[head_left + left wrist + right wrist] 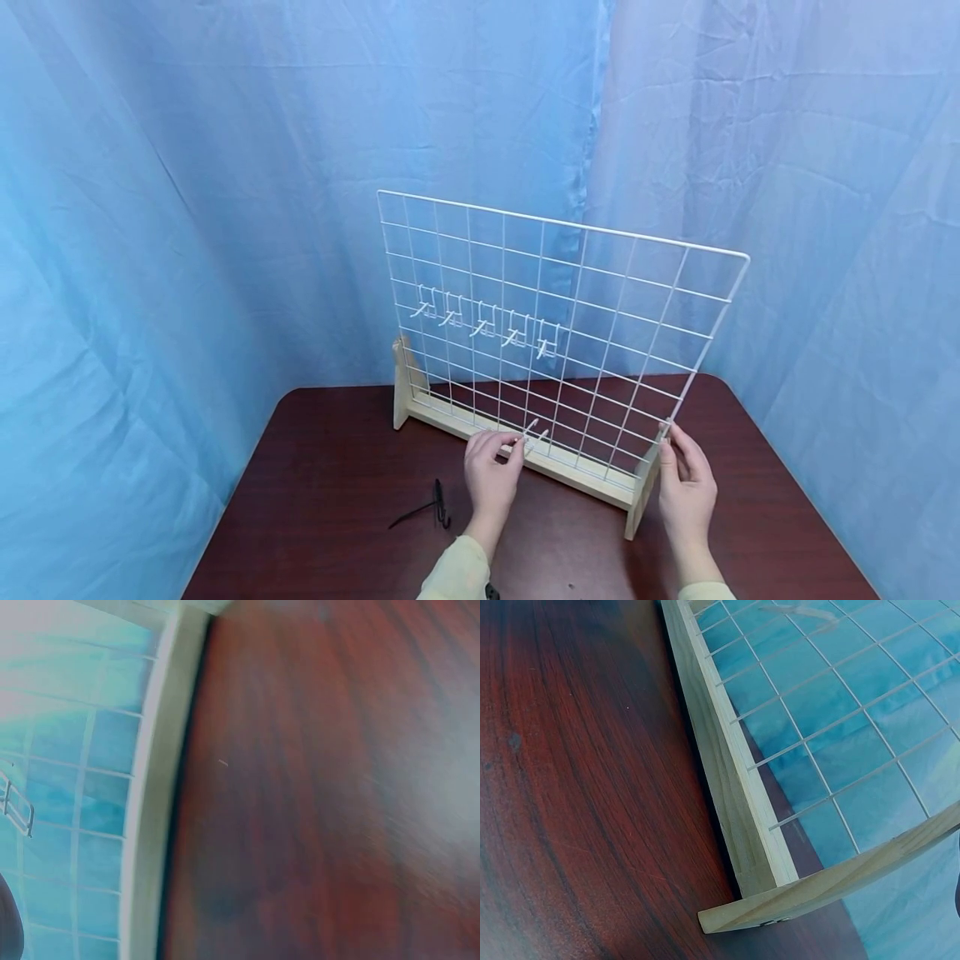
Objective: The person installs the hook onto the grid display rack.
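Note:
A white wire grid panel (562, 222) stands tilted in a wooden base (577, 477) on the table. My left hand (492, 471) pinches a white wire hook (536, 435) between thumb and fingertips, low in front of the panel near the base rail. In the left wrist view the end of this hook (30, 821) shows against the grid. At the right end, my right hand (686, 483) grips the panel's edge by the top of the wooden side support (641, 496). Several white hooks (482, 329) hang in a row along one wire, left of the panel's middle.
A black stand-like piece with a hook and a thin arm (438, 504) lies on the dark red table (315, 492), left of my left hand. The left wooden support (403, 387) stands at the panel's far end. Blue curtains (300, 125) surround the table's back and sides.

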### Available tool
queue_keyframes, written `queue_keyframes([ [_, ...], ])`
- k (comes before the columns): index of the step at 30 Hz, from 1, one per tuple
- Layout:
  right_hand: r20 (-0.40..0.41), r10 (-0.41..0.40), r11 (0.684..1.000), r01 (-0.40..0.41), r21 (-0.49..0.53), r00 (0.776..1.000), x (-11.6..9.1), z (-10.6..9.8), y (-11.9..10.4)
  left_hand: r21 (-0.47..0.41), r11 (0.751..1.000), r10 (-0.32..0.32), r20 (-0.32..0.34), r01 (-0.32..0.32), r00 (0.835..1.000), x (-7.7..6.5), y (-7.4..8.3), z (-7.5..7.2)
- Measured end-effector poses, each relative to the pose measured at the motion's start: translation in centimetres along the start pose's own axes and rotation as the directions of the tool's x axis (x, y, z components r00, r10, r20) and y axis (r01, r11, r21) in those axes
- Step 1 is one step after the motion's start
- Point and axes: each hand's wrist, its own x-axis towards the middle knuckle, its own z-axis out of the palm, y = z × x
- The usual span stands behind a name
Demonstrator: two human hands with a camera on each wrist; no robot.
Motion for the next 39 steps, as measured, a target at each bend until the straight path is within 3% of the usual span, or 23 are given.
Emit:
queue_keyframes([
  [6,-0.001,-0.005,1.000,0.005,-0.010,1.000,0.0,0.0,0.0,-0.087,0.996,0.013,-0.048,-0.017,0.999,1.5,1.8,0.4],
  [16,-0.004,-0.006,1.000,0.006,-0.001,1.000,0.0,0.0,0.1,-0.163,0.987,-0.029,-0.110,0.011,0.993,3.8,5.2,0.5],
  [25,-0.001,-0.004,1.000,0.004,0.010,1.000,0.0,0.0,-0.1,-0.209,0.977,-0.057,-0.133,0.028,0.990,5.5,7.3,1.0],
  [39,0.000,-0.027,0.999,0.027,0.025,1.000,0.1,0.1,0.0,-0.192,0.981,-0.025,-0.214,-0.017,0.977,7.0,9.4,2.7],
])
